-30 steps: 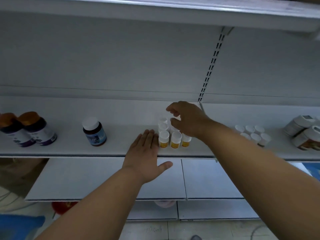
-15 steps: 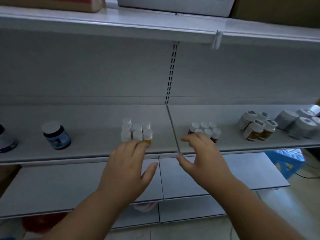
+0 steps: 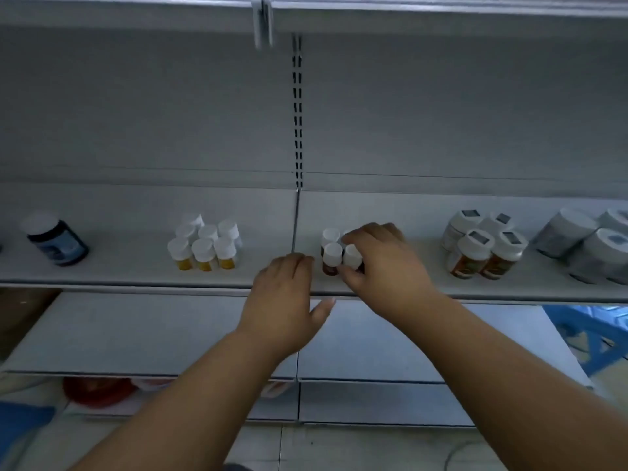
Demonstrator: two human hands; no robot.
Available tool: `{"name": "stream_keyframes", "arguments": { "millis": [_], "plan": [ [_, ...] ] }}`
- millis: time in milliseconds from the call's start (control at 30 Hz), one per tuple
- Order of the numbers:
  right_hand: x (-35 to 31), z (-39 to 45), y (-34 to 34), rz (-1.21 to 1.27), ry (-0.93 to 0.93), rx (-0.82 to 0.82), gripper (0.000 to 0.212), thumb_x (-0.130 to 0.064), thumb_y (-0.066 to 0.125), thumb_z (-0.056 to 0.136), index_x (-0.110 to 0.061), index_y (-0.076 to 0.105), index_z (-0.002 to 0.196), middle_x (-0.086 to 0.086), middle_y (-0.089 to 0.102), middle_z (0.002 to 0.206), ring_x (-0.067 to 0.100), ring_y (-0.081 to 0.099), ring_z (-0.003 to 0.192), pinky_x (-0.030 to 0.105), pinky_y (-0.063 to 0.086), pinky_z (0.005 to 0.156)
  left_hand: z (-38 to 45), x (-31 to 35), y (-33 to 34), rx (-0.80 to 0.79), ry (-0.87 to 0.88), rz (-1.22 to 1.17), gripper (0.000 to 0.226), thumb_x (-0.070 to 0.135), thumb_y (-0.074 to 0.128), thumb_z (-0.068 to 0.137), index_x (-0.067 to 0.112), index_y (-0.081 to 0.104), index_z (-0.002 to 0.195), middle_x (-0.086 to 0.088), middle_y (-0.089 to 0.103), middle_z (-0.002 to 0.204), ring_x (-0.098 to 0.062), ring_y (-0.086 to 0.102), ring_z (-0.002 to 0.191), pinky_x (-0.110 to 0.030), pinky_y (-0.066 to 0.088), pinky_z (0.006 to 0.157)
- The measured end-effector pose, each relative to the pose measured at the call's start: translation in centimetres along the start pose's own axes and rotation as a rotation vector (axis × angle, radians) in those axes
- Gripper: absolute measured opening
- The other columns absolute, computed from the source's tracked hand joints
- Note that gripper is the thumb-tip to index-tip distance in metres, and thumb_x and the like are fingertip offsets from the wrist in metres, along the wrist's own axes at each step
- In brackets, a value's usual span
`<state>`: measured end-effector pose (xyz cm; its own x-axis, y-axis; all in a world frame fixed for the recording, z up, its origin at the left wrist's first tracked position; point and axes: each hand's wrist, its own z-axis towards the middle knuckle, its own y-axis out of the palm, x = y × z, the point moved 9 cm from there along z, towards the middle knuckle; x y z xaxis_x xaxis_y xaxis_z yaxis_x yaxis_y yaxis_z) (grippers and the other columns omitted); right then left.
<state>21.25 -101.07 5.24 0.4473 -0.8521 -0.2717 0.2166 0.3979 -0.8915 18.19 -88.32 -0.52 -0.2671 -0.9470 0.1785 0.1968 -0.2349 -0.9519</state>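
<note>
A cluster of small dark bottles with white caps stands on the white shelf, just right of the shelf seam. My right hand lies over this cluster, its thumb and fingers curled round the white-capped bottle at the front right. My left hand hovers flat at the shelf's front edge, just left of the cluster, fingers straight and thumb spread, holding nothing. A second cluster of yellow bottles with white caps stands further left.
A dark blue-labelled bottle stands at the left. Orange-labelled bottles with white lids and grey tubs fill the right end. A lower shelf juts out below. A blue stool stands on the floor at the right.
The view has shifted right along the shelf. My right hand reached forward from the shelf edge onto the dark bottle cluster and closed on a bottle. My left hand followed to the seam.
</note>
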Motion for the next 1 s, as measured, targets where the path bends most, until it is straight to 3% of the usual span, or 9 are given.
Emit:
{"name": "stream_keyframes", "arguments": {
  "millis": [100,167,300,367,533,667,767,900,1000],
  "plan": [
    [-0.1,1.3,1.2,-0.019,-0.056,0.018,0.039,-0.026,0.078,0.071,-0.010,0.069,0.106,0.009,0.068,0.096,0.034,0.058,0.090,0.038,0.047,0.077,0.6,-1.0,1.8,-0.059,-0.039,0.044,0.080,0.064,0.036,0.089,0.000,0.057,0.131,-0.020,0.059,0.133,-0.038,0.058,0.120,-0.048,0.048,0.098],
    [-0.2,1.9,2.0,-0.059,-0.064,-0.002,0.039,-0.033,0.074,0.076,-0.013,0.068,0.110,0.006,0.067,0.101,0.032,0.056,0.098,0.039,0.046,0.082,0.8,-1.3,2.8,-0.089,-0.052,0.068,0.089,0.070,0.024,0.093,-0.002,0.051,0.138,-0.021,0.052,0.143,-0.036,0.051,0.131,-0.048,0.039,0.108],
    [0.1,2.5,3.0,-0.136,-0.047,-0.043,0.039,-0.047,0.059,0.086,-0.019,0.063,0.114,0.001,0.065,0.105,0.026,0.048,0.109,0.038,0.038,0.091,0.6,-1.1,4.8,-0.216,-0.018,0.087,0.106,0.076,-0.010,0.080,0.006,0.009,0.157,-0.012,0.006,0.166,-0.023,0.004,0.153,-0.035,-0.005,0.122],
    [-0.1,2.7,3.1,-0.171,-0.068,-0.029,0.039,-0.049,0.056,0.088,-0.020,0.062,0.111,0.000,0.066,0.100,0.026,0.048,0.109,0.037,0.035,0.091,0.3,-1.4,5.8,-0.255,-0.025,0.121,0.105,0.077,-0.012,0.077,0.009,-0.007,0.157,-0.008,-0.009,0.166,-0.020,-0.011,0.152,-0.036,-0.011,0.122],
    [-0.4,2.9,3.3,-0.159,-0.074,-0.030,0.031,-0.042,0.061,0.085,-0.017,0.061,0.104,0.000,0.067,0.095,0.026,0.050,0.105,0.035,0.032,0.087,0.2,-1.7,6.1,-0.287,-0.032,0.150,0.094,0.074,0.010,0.092,0.010,-0.009,0.156,-0.008,-0.012,0.165,-0.020,-0.014,0.152,-0.038,-0.009,0.123],
    [0.1,1.6,-0.3,0.399,0.124,0.061,0.013,-0.029,0.064,0.087,-0.019,0.060,0.093,-0.005,0.064,0.089,0.017,0.057,0.089,0.028,0.040,0.074,0.2,-1.8,5.8,-0.293,-0.028,0.137,0.093,0.072,0.018,0.094,0.010,-0.010,0.157,-0.008,-0.013,0.165,-0.020,-0.016,0.151,-0.038,-0.009,0.123],
    [0.6,-0.4,-1.1,0.914,0.399,-0.025,0.005,-0.022,0.063,0.091,-0.022,0.061,0.096,0.002,0.068,0.091,0.023,0.065,0.081,0.038,0.054,0.070,0.2,-1.8,5.9,-0.284,-0.026,0.140,0.094,0.074,0.019,0.093,0.011,-0.011,0.157,-0.007,-0.013,0.166,-0.020,-0.015,0.152,-0.037,-0.011,0.122],
    [0.0,-2.4,-0.9,1.587,0.580,-0.041,0.031,-0.018,0.065,0.085,-0.002,0.061,0.111,0.029,0.064,0.114,0.039,0.062,0.099,0.044,0.051,0.085,0.2,-1.9,5.7,-0.283,-0.020,0.140,0.096,0.074,0.022,0.092,0.012,-0.010,0.157,-0.006,-0.012,0.166,-0.019,-0.014,0.152,-0.035,-0.011,0.122],
    [-1.3,-4.0,-0.2,2.031,0.743,-0.164,0.054,-0.027,0.066,0.078,0.000,0.054,0.123,0.022,0.064,0.114,0.025,0.066,0.087,0.031,0.054,0.070,0.2,-1.9,5.6,-0.293,-0.020,0.145,0.097,0.076,0.020,0.091,0.013,-0.012,0.156,-0.006,-0.016,0.165,-0.018,-0.017,0.151,-0.034,-0.014,0.121]
  ]
}}
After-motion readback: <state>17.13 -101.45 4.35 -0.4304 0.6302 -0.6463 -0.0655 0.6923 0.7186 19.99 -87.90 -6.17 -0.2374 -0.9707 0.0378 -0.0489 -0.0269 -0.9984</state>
